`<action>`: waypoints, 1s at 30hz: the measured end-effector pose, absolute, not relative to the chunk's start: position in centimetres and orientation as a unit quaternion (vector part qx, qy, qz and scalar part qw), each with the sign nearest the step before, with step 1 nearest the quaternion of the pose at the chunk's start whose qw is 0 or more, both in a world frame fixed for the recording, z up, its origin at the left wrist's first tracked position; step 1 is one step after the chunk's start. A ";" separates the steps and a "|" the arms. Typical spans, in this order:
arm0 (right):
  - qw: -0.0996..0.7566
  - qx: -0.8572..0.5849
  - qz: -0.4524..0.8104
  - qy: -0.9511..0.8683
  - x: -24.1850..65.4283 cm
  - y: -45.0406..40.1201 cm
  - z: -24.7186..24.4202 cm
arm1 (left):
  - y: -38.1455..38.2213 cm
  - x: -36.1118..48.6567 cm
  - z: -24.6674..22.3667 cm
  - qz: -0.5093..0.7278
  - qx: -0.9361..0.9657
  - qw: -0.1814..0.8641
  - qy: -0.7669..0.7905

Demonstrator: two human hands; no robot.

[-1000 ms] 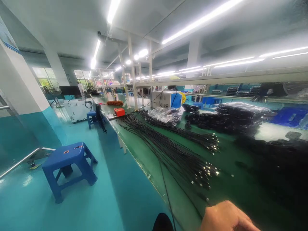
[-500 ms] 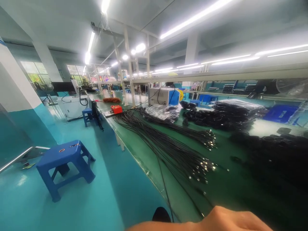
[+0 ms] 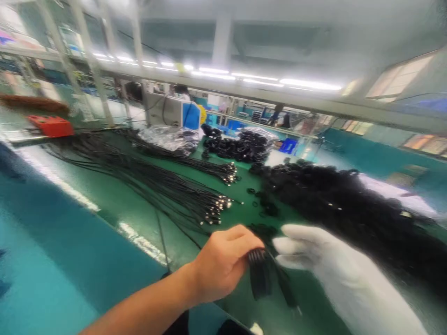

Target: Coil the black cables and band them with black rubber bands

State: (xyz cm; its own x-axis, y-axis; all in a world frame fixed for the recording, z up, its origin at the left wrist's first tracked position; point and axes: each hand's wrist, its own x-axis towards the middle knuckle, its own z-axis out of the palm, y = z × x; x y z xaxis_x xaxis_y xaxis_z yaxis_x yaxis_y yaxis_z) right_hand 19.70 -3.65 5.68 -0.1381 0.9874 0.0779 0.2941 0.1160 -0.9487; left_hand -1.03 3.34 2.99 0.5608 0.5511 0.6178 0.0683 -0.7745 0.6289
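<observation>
My bare left hand [image 3: 223, 263] is closed around a small bunch of black cables [image 3: 259, 274] over the green bench mat. Their thick, ribbed dark ends hang below my fingers, and their exact shape is blurred. Just to the right, my right hand [image 3: 314, 251] in a white glove has its fingers apart and curved towards the bunch, with nothing seen between them. Beyond my left hand lies a large bundle of long black cables [image 3: 157, 186] with shiny metal tips. A second, smaller cable bundle [image 3: 195, 163] lies behind it.
A big heap of black coiled parts [image 3: 331, 200] covers the right of the bench, with another black pile [image 3: 230, 144] behind. Clear plastic bags [image 3: 171, 137], a blue-and-grey box [image 3: 174, 111] and a red box [image 3: 52, 125] stand farther back. The bench edge [image 3: 139, 242] runs along the left.
My view has swung right, and the blue stool has left it. My left hand has come fully into sight with black cables in it; my gloved right hand has appeared.
</observation>
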 end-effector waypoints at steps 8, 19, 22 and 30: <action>0.343 -0.407 0.559 -0.636 17.0 0.4 5.2 | 4.3 0.4 3.3 0.358 0.845 0.323 0.232; 0.394 -0.278 0.759 -0.437 18.8 2.5 0.8 | 6.2 2.6 3.4 0.296 0.748 0.450 0.388; 0.405 -0.297 0.756 -0.419 19.2 2.7 -0.2 | 6.6 3.4 2.9 0.289 0.740 0.439 0.420; 0.445 -0.296 0.733 -0.421 19.1 2.6 -1.0 | 6.6 4.4 2.6 0.273 0.737 0.416 0.457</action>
